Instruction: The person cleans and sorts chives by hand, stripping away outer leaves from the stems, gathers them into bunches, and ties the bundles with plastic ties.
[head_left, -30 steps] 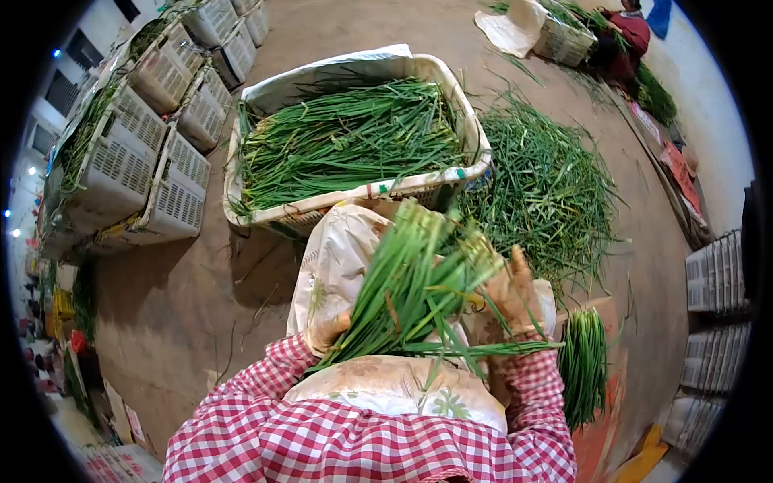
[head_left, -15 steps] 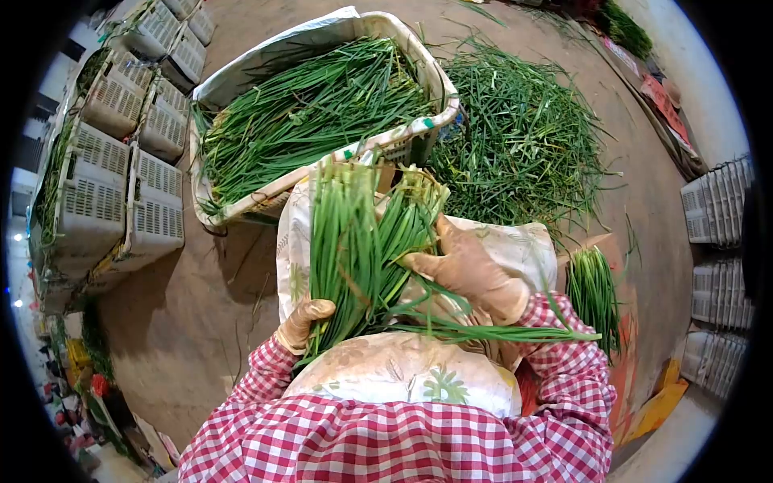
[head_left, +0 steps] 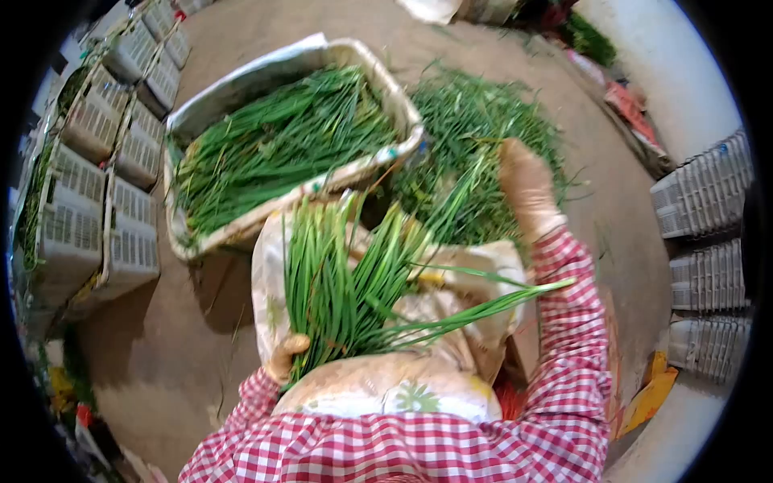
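Bunch: long green stalks [head_left: 330,282] are held over the cloth-covered lap [head_left: 475,266], just on the near side of the white lined crate [head_left: 409,127], paler ends pointed toward it.
Left hand: its fingers [head_left: 287,354] are closed on the bunch's lower end, thumb uppermost.
Right hand: it [head_left: 527,185] is raised to the right of the crate, over the loose heap [head_left: 475,121]; whether its fingers are closed on a strand cannot be told through the blur.
Progress: one bunch is gathered, by the look of it only partly evened (several stray stalks are splayed rightward); the heap and the crate's contents are left unbunched.
Lined crate: it is filled nearly to the rim with greens [head_left: 282,145], laid mostly lengthwise.
Left stacks: slotted crates [head_left: 72,201] are ranged left of the lined crate, greens showing at some tops.
Right stacks: pale crates [head_left: 700,197] are piled well to its right; their contents cannot be made out.
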Demonstrator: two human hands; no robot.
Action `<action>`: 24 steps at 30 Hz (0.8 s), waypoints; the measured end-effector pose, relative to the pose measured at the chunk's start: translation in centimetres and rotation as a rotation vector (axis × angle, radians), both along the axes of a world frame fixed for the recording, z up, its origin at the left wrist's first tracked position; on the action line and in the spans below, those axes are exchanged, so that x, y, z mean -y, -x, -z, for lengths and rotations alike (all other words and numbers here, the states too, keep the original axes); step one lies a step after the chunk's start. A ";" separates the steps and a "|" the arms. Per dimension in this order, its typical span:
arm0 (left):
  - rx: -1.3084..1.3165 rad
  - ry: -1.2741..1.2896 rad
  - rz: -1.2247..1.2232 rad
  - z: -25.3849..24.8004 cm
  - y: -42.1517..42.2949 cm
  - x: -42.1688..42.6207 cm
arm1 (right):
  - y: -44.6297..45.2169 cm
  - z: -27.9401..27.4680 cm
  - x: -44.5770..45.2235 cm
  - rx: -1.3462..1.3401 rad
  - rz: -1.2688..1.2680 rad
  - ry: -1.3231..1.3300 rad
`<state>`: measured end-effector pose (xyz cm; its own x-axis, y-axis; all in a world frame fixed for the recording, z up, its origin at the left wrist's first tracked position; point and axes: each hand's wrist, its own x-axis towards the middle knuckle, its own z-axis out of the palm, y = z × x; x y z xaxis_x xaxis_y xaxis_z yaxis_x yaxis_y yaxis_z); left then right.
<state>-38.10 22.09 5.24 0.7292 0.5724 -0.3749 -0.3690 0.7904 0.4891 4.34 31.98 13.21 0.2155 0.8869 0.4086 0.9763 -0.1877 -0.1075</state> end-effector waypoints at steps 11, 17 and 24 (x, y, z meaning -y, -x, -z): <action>-0.198 -0.240 0.134 -0.3 -0.4 -1.8 | 11.7 1.2 3.6 -0.530 -0.723 0.167; -0.087 -0.036 -0.008 2.3 0.2 -0.7 | 4.7 4.4 1.3 -0.026 -0.127 0.089; -0.002 -0.021 -0.185 8.2 1.8 -0.8 | 8.4 3.2 6.0 -1.652 -0.329 0.699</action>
